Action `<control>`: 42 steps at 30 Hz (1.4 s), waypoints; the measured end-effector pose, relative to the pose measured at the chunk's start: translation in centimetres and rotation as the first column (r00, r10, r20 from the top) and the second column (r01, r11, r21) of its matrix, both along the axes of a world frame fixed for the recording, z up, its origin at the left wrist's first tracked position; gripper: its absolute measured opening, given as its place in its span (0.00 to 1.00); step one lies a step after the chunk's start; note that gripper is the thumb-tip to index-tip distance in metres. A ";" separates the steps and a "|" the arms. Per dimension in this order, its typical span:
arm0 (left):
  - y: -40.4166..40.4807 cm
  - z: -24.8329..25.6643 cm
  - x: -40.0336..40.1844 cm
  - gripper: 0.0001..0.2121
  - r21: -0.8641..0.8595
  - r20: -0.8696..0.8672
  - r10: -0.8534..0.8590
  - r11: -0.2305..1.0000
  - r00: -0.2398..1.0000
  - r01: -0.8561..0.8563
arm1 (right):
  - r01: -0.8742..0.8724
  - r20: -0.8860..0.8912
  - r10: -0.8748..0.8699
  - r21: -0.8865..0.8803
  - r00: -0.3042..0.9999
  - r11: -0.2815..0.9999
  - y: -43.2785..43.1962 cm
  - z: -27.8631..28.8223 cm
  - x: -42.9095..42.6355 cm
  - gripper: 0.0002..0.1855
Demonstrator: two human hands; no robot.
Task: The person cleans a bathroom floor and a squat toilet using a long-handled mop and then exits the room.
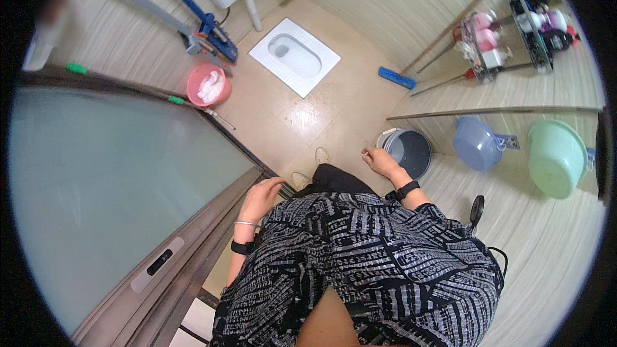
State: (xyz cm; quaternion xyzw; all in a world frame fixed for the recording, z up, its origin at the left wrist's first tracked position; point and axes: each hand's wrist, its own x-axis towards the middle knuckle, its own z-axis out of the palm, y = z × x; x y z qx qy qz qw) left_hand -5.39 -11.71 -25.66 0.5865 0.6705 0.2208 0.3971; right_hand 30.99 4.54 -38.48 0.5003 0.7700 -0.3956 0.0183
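Note:
My left hand (261, 198) hangs beside my hip with its fingers loosely bent and nothing in it. It is near the edge of the frosted sliding door (120, 168). Over on the other side, my right hand (382, 161) is half curled and empty. From above it overlaps the rim of a dark grey bucket (418, 152), which has a smaller grey container (396, 148) inside; whether they touch cannot be told. My shoes (322, 155) stand on the tiled floor. In front of me a white squat toilet (325, 60) is set into the floor.
A pink bin (224, 89) holds crumpled white paper. Blue (222, 41) and grey (192, 41) mops lean behind it. A blue-headed floor brush (396, 77) stands opposite. Blue (475, 144) and green (554, 159) basins hang on the right wall below racks of bottles (487, 38).

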 end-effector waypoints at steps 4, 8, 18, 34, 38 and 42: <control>3.3 1.7 1.2 0.10 0.055 -0.075 0.084 0.995 0.994 -0.080 | -0.070 0.077 0.071 -0.015 0.995 0.997 0.8 -0.5 2.0 0.15; 8.0 2.1 2.8 0.10 0.056 -0.018 0.097 0.994 0.995 -0.096 | -0.003 0.014 0.002 0.012 1.000 1.000 3.6 -2.2 0.5 0.15; 12.5 6.6 -1.1 0.10 0.146 -0.026 0.121 0.982 0.992 -0.116 | -0.077 -0.202 0.055 -0.103 0.978 0.992 -0.2 0.3 -11.7 0.15; 4.0 3.0 -3.9 0.12 0.068 -0.065 -0.115 0.991 0.991 0.120 | -0.091 -0.251 0.098 0.036 0.963 0.995 -1.8 3.0 -17.1 0.13; 0.7 4.0 -7.3 0.12 0.074 -0.065 -0.087 0.993 0.994 0.092 | -0.069 -0.259 0.044 -0.087 0.965 0.994 -5.3 5.2 -20.1 0.15; -1.0 4.4 -7.6 0.12 0.115 -0.059 0.043 0.993 0.997 -0.036 | -0.050 -0.262 0.007 -0.160 0.965 0.986 -5.2 5.6 -20.6 0.16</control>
